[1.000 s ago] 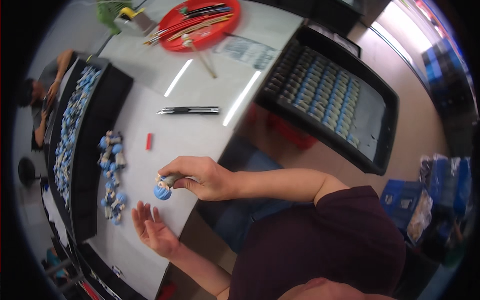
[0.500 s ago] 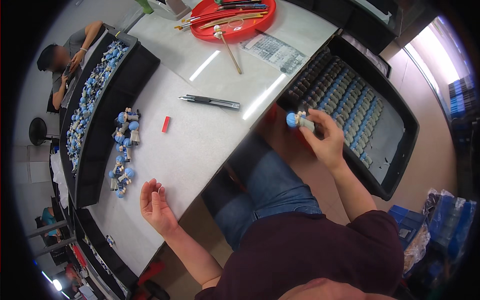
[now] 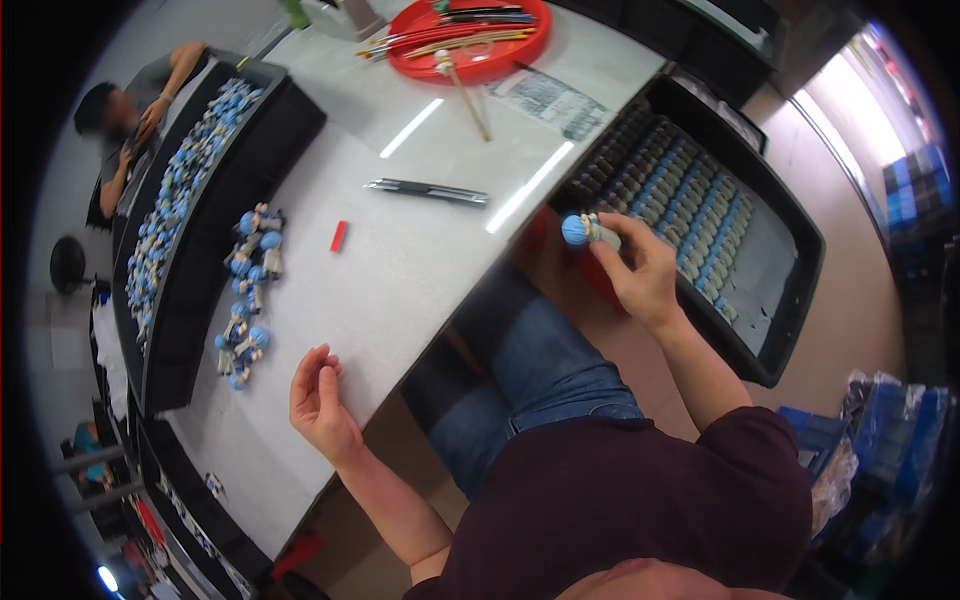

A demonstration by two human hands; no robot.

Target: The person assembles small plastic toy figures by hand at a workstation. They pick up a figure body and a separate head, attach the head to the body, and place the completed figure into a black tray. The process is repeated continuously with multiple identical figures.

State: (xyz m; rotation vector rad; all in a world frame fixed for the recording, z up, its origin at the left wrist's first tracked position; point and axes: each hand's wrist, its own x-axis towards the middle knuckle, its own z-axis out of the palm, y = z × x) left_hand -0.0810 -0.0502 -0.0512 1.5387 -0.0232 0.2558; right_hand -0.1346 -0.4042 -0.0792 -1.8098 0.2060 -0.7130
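Note:
Between the thumb and fingers of my right hand (image 3: 642,275) is a small figurine (image 3: 576,231) with a blue head and a pale body. It is held over the gap between the table edge and a black tray. My left hand (image 3: 325,405) hovers at the table's near edge, fingers loosely stretched and nothing in them. Beyond it, a cluster of similar blue-haired figurines (image 3: 240,312) lies on the white table (image 3: 330,310). Rows of packed figurines (image 3: 690,205) fill much of the black tray (image 3: 797,318) at my right.
A long black bin (image 3: 283,130) heaped with blue and white figurines borders the table's left side. A utility knife (image 3: 430,191) and a small red block (image 3: 339,236) lie mid-table. Farther back stands a red dish (image 3: 515,60) of brushes. A person (image 3: 150,110) sits past the bin.
My right hand has shifted slightly left and up with the figurine still in it. My left hand has moved a little up and right. The whole view has tilted slightly.

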